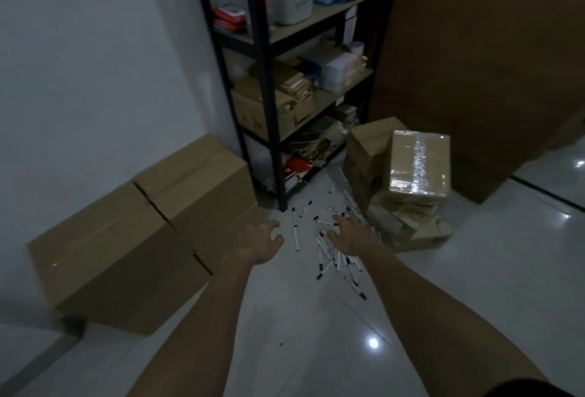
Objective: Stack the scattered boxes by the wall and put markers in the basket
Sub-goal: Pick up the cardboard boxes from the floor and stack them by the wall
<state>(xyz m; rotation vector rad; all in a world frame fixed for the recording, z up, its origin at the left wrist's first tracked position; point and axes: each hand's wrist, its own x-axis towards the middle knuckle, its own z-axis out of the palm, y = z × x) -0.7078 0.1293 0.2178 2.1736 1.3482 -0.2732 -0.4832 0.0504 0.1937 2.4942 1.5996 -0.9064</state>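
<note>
- Two large boxes (139, 225) stood side by side against the wall (79, 64) at the left of the frame, so this part of the task looked partly done.
- At the right centre, a taped box (418, 165) lay tilted on a loose pile of other boxes (408, 229), away from that wall; I judged these were still to be stacked.
- The markers (335, 254) were scattered on the floor (474, 286) in the middle of the frame, between the two groups of boxes, so none seemed collected yet.
- No basket was clear to me in the view, so I cannot say where it stood.
- The left hand (258, 243) hung over the floor, fingers loosely curled, holding nothing.
- The right hand (351, 235) reached over the markers with spread fingers; I cannot tell if it touched them, but it held nothing.
- The floor was of glossy pale tiles with light spots.
- The room was dim; a black shelf (269, 96) full of goods stood at the top centre, a brown door (490, 64) at the upper right.
</note>
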